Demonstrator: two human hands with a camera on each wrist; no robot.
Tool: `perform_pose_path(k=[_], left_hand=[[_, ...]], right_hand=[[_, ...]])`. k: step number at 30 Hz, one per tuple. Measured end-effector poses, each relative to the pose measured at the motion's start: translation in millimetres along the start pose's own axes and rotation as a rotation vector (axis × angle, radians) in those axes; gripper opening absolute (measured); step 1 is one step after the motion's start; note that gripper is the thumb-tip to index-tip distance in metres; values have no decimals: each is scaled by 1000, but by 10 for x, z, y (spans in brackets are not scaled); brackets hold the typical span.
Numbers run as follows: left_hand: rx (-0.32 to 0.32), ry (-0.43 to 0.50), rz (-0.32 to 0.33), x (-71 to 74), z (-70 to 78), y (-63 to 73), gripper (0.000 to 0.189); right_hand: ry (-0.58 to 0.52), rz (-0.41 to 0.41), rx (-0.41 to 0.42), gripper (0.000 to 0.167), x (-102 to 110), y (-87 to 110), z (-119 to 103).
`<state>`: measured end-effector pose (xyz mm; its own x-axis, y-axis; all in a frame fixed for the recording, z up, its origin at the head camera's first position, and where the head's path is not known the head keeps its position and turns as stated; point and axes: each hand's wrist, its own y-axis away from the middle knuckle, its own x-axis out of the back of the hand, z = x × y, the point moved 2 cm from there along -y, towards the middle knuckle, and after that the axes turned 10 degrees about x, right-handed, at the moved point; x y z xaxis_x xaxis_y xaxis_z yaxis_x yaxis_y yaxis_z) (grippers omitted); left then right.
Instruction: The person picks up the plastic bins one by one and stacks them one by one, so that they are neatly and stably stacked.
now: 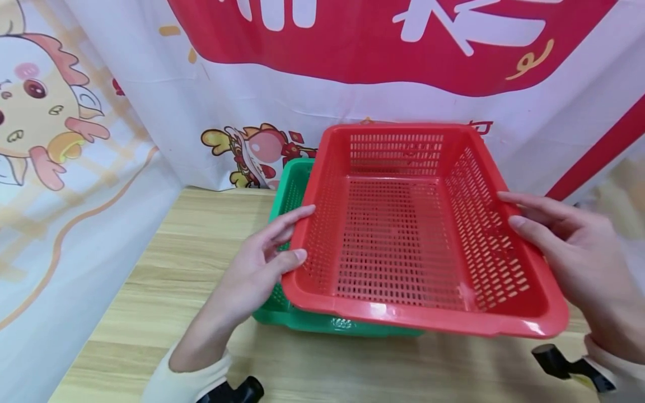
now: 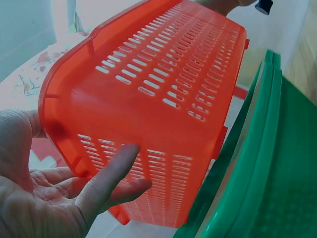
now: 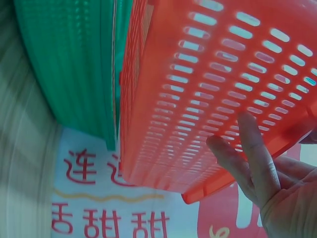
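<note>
Both hands hold a red plastic basket with slotted walls and floor, its open top facing up and tilted toward the head camera. The left hand grips the left rim, thumb on top and fingers along the outer wall. On the opposite rim, the right hand has its thumb over the edge; in the right wrist view its fingers lie against the slotted side. Below the red basket stands a green basket, mostly covered in the head view. The left wrist view shows the red base close over the green rim.
The baskets are over a light wood-grain table. Behind it hangs a white and red printed cloth, and another cartoon-printed cloth borders the left side. Dark wrist-worn devices show at both cuffs.
</note>
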<state>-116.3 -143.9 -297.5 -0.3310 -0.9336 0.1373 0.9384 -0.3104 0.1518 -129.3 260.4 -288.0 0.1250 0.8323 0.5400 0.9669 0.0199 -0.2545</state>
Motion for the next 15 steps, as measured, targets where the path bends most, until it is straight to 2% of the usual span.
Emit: perform_pose_path(k=[2,8,15], left_hand=[[4,0,20,48,-4,13,60],[13,14,97,193,-8,74,54],[-45,31,164,335,0,127,50]], right_hand=[[0,3,11,51,-65,-22,-26],[-143,8,128,43,-250,-94,-129],[-161,16,134,43,-401,-111,-228]])
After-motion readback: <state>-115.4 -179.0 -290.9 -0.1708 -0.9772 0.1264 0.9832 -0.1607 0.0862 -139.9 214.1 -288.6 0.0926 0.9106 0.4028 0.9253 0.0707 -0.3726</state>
